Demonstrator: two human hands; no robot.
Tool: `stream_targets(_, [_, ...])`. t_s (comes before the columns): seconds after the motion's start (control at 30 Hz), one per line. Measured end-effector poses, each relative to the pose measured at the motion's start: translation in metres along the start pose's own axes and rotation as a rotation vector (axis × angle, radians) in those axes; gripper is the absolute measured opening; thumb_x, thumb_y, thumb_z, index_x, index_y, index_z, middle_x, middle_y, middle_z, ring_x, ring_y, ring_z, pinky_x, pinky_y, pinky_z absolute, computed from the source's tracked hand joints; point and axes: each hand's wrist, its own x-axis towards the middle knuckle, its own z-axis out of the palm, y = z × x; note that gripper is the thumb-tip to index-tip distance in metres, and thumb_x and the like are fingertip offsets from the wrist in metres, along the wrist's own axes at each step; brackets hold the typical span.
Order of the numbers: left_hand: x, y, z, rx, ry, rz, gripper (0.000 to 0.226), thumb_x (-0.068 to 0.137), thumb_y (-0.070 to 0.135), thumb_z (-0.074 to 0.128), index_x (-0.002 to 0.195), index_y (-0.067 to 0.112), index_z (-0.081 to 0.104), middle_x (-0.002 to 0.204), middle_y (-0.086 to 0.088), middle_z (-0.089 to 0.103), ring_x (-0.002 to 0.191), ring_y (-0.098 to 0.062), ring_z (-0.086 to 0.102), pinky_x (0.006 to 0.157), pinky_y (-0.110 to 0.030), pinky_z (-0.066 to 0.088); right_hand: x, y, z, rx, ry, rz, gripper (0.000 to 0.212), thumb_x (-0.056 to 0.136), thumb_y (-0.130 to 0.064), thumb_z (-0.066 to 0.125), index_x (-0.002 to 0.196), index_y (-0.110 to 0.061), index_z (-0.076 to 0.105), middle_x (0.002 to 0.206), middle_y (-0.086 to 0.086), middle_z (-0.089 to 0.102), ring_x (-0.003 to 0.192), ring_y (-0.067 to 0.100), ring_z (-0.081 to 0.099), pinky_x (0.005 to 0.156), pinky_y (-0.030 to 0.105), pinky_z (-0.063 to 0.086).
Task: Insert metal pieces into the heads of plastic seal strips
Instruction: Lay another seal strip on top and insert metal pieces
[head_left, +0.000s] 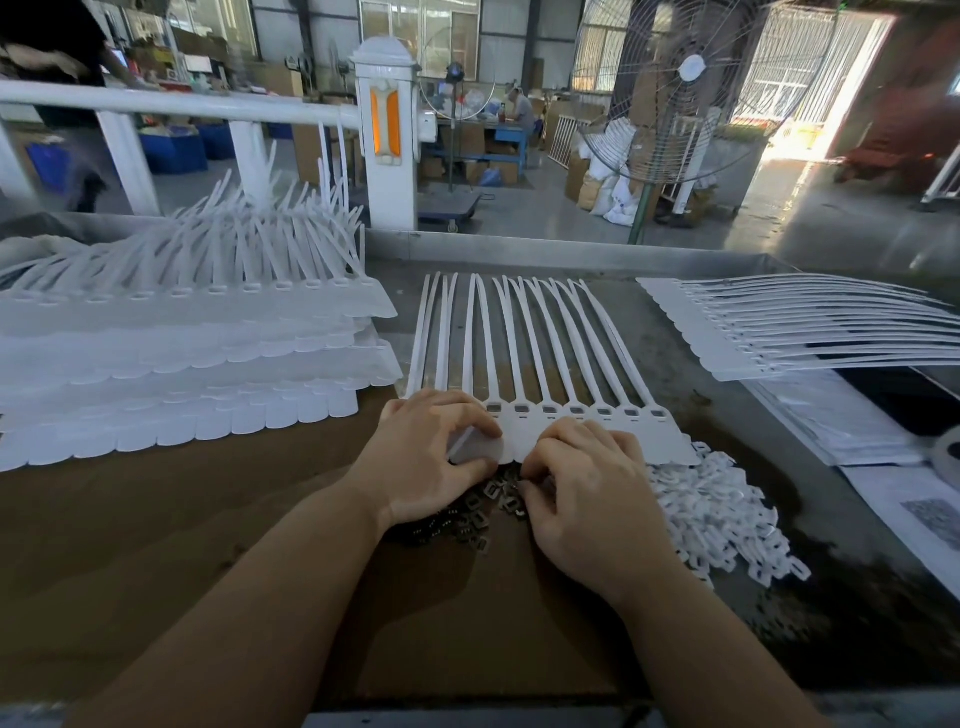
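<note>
Left hand (434, 457) covers the left heads of the seal strip sheet (597, 415) — those slots unreadable. Right hand (582, 488) fingertips curl under; what they pinch cannot be told. Metal pieces (480, 512) partly hidden by both hands. Right-side strip stack (779, 332) cut off by the edge.

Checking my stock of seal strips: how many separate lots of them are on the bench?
3: a stacked pile at the left, the sheet under both hands in the middle, and a sheet at the right. More may lie hidden beyond the frame.
</note>
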Motion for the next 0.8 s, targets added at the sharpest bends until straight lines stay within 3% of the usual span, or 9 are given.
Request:
stream_targets(0.5, [-0.0022,0.0018,-0.0021,-0.014,-0.003,0.0,0.024,0.081,0.039,0.067,0.105,0.037,0.063,0.114,0.023,0.054,0.117,-0.001,0.042,0.105,-0.04,0.026,-0.0027,-0.0011,-0.0014,-0.026,0.043,0.019,0.008,0.072,-0.022,0.061,0.068,-0.016,0.064,0.076,-0.003,0.059,0.073,0.017,0.055,0.072,0.034,0.039])
stream_targets(0.67, [-0.0025,0.0021,-0.0022,-0.02,-0.004,-0.005,0.024,0.081,0.039,0.066,0.104,0.037,0.062,0.114,0.024,0.054,0.117,-0.001,0.041,0.105,-0.038,0.025,-0.0021,0.0029,-0.0046,0.034,0.142,0.155,0.008,0.068,-0.007,0.068,0.07,-0.015,0.065,0.078,-0.003,0.06,0.077,0.017,0.057,0.078,0.029,0.033])
stream_targets(0.8, [-0.0022,0.0023,-0.003,-0.016,-0.008,-0.003,0.024,0.081,0.039,0.067,0.105,0.036,0.063,0.113,0.024,0.053,0.117,-0.002,0.042,0.105,-0.038,0.026,-0.0011,0.0028,-0.0048,0.043,0.111,0.187,0.011,0.067,-0.005,0.067,0.069,-0.015,0.065,0.077,-0.004,0.059,0.079,0.017,0.056,0.08,0.028,0.029])
